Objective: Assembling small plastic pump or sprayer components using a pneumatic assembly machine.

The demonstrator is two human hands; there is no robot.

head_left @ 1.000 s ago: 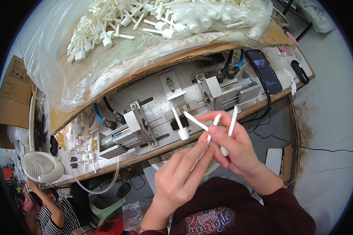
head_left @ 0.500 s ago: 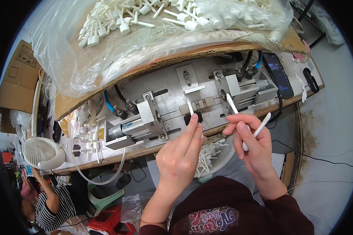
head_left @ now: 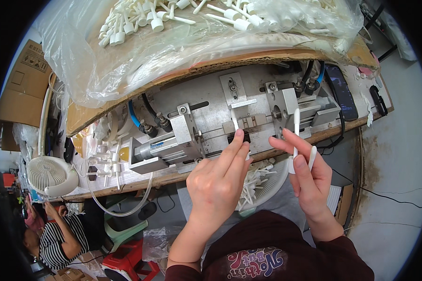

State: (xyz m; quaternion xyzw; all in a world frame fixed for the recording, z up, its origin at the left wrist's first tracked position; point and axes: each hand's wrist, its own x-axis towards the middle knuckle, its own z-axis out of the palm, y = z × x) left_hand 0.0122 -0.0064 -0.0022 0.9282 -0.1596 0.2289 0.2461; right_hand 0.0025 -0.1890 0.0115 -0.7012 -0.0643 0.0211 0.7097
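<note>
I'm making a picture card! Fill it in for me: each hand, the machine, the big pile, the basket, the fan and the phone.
Left hand: touching a white stick at the machine's middle
Right hand: holding two white sticks
Machine: silvery metal, on the table
Pile: white capped sticks, on plastic over cardboard
Basket: pale, holding loose white pieces
Fan: white, far left
Phone: dark, on the right

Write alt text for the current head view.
Two bare hands work at a metal fixture: the left hand has its fingers at a white stick, the right hand holds two slim white pieces. Capped white sticks lie beyond on clear plastic; a white basket sits below.
</note>
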